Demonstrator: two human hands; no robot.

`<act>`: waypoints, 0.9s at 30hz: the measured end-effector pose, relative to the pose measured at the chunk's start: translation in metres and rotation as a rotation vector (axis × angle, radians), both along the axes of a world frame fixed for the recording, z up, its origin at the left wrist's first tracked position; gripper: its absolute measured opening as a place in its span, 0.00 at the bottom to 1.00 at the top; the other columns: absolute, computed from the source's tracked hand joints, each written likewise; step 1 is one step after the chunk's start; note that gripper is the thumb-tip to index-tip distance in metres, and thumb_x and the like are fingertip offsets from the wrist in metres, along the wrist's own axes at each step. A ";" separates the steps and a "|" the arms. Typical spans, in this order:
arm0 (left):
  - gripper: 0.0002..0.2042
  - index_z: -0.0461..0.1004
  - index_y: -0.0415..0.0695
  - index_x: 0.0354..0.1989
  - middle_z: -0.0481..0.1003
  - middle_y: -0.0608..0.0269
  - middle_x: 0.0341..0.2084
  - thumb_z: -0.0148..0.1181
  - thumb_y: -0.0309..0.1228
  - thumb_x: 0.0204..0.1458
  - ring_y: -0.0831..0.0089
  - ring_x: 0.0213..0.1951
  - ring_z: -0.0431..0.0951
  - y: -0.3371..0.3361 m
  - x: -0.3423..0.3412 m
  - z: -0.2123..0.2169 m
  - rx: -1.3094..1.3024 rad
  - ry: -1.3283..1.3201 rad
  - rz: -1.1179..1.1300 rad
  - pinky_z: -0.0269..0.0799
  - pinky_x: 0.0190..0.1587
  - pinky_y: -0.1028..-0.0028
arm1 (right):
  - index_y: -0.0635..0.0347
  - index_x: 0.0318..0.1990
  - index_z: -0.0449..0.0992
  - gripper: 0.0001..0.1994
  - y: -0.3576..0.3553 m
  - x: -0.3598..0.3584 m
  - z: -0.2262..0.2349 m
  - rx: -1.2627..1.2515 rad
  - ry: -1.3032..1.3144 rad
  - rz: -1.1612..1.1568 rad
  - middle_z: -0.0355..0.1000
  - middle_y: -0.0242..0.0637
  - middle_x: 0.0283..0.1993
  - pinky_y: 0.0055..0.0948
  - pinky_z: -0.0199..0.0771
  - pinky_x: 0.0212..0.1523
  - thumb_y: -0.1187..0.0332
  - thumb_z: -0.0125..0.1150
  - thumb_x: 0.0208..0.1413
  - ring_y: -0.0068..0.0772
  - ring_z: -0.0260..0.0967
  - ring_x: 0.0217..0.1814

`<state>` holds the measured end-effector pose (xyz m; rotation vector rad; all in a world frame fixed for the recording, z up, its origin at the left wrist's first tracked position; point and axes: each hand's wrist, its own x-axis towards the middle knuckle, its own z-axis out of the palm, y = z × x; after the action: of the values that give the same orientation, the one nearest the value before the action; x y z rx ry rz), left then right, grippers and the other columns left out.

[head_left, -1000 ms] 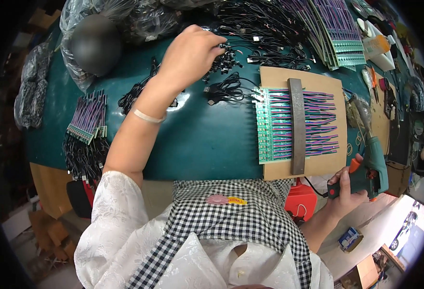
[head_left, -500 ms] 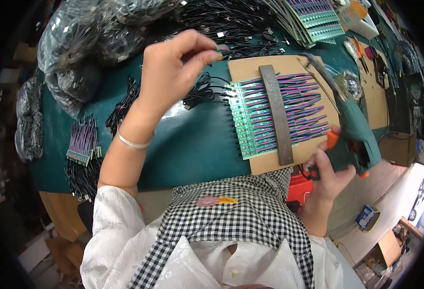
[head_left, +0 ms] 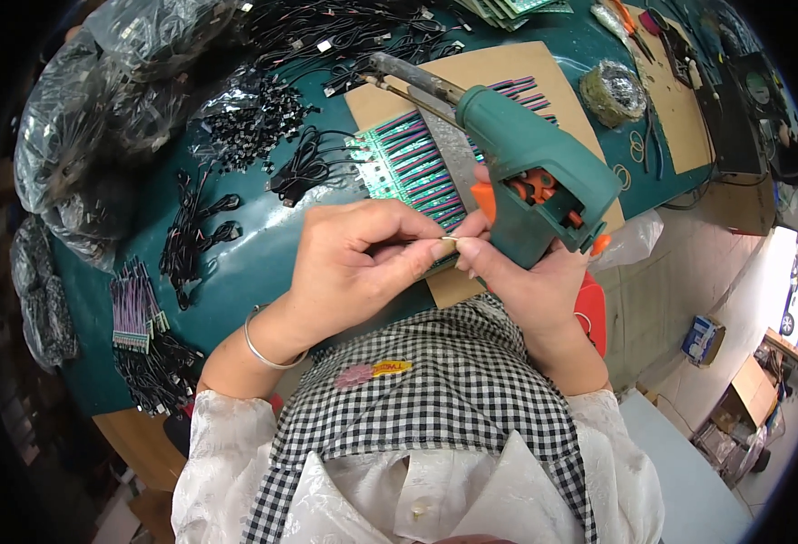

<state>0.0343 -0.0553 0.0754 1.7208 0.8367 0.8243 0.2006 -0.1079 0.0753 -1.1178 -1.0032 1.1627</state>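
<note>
My left hand [head_left: 354, 258] and my right hand [head_left: 535, 286] meet fingertip to fingertip over the near edge of the boards. Both pinch at something small and pale that I cannot make out. A green soldering gun [head_left: 544, 150] rests in my right hand, its metal tip pointing up and left. Beneath it lies a panel of small green circuit boards [head_left: 383, 177] with purple and black wires. A flat metal bar [head_left: 452, 150] presses across those wires, partly hidden by the gun. The panel sits on a cardboard sheet [head_left: 544, 72].
Left of the boards lie bundled black cables [head_left: 304, 172] and a heap of small black connectors [head_left: 258, 122]. Clear plastic bags [head_left: 72, 136] bulge at the far left. Wired board strips [head_left: 136, 313] lie near the left table edge. A wrapped roll [head_left: 612, 93] stands to the right.
My left hand has come down and right to meet my right hand. The soldering gun has moved up and left over the boards. The view has shifted.
</note>
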 end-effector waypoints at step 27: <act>0.03 0.72 0.35 0.27 0.73 0.68 0.22 0.59 0.22 0.47 0.89 0.25 0.69 -0.014 -0.004 -0.014 -0.496 -0.228 0.082 0.66 0.27 0.87 | 0.68 0.38 0.70 0.13 -0.003 -0.002 -0.013 -0.023 -0.069 -0.006 0.73 0.34 0.30 0.19 0.72 0.33 0.82 0.62 0.42 0.20 0.70 0.31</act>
<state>0.0299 -0.0694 0.0618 1.1429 0.8723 0.7714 0.1983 -0.1106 0.0624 -1.1853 -1.0407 1.1404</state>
